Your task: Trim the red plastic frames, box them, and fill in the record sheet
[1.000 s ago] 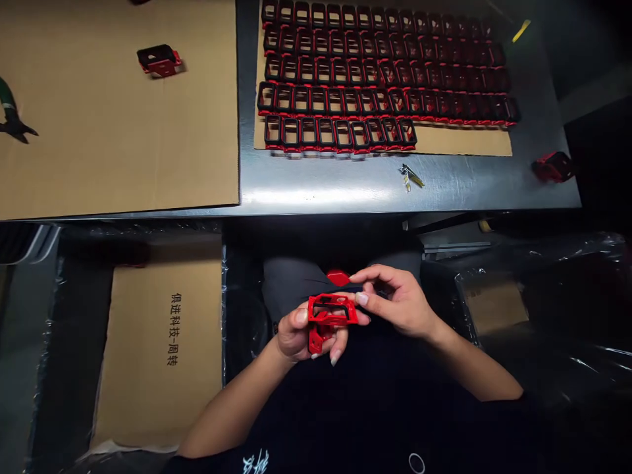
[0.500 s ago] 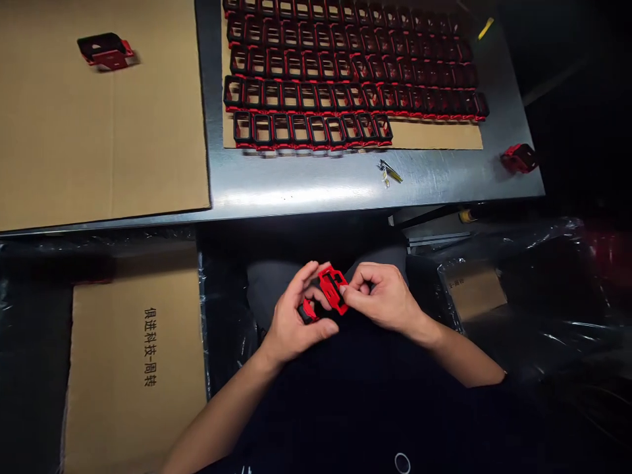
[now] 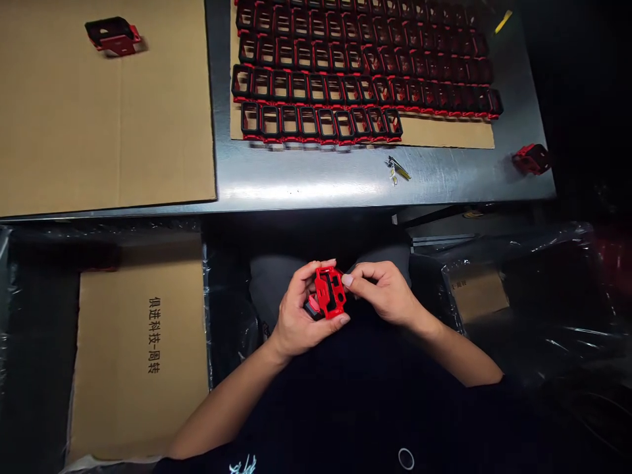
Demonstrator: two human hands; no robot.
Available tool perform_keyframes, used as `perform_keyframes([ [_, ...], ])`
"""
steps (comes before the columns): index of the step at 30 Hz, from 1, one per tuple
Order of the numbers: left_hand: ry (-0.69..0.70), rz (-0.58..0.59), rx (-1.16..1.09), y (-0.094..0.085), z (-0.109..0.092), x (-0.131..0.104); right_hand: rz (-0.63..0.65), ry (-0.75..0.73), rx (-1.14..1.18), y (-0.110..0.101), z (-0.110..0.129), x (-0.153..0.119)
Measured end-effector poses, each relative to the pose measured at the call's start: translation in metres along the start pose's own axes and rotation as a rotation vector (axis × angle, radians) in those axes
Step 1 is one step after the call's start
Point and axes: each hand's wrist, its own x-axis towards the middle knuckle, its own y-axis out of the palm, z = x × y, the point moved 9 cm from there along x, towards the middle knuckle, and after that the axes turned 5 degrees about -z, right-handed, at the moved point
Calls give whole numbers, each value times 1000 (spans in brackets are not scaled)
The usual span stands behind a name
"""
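Observation:
Between my hands, above my lap, is a red plastic frame (image 3: 326, 293) with a slot and small holes, its flat face turned up. My left hand (image 3: 302, 315) grips it by the edges, thumb at the bottom and fingers at the top. Tucked in the same palm is a smaller red and black piece (image 3: 313, 307), partly hidden. My right hand (image 3: 381, 289) is closed in a pinch, thumb and forefinger at the frame's right edge; whether anything else is between them cannot be made out.
Rows of red and black frames (image 3: 308, 121) stand on cardboard on the metal table (image 3: 306, 178). Small metal tools (image 3: 397, 168) lie near its front edge. Single red-black parts sit on the left cardboard (image 3: 162, 118) and at the table's right corner. Plastic-lined boxes flank my lap.
The red frame has turned more upright and face-up, and my left thumb and fingers have closed on its edges. My right fingertips have shifted from its face to its right edge.

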Motion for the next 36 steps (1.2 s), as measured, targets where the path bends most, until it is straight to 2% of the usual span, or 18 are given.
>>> perform_keyframes([
  [9, 60, -20, 89, -3, -6, 1, 10, 37, -43, 3, -9, -2],
  [14, 71, -28, 103, -5, -4, -1, -37, -17, -15, -8, -1, -1],
  [20, -7, -50, -61, -11, 2, -5, -68, -59, -25, -15, -3, 1],
  [25, -47, -94, -156, -17, 3, -8, 11, -84, 18, 2, -7, 0],
  [29, 20, -88, -53, -15, -5, -8, 102, -90, 60, 14, -7, -5],
  [36, 140, -60, 124, -11, -14, -4, 98, -61, 110, 12, -12, -6],
])
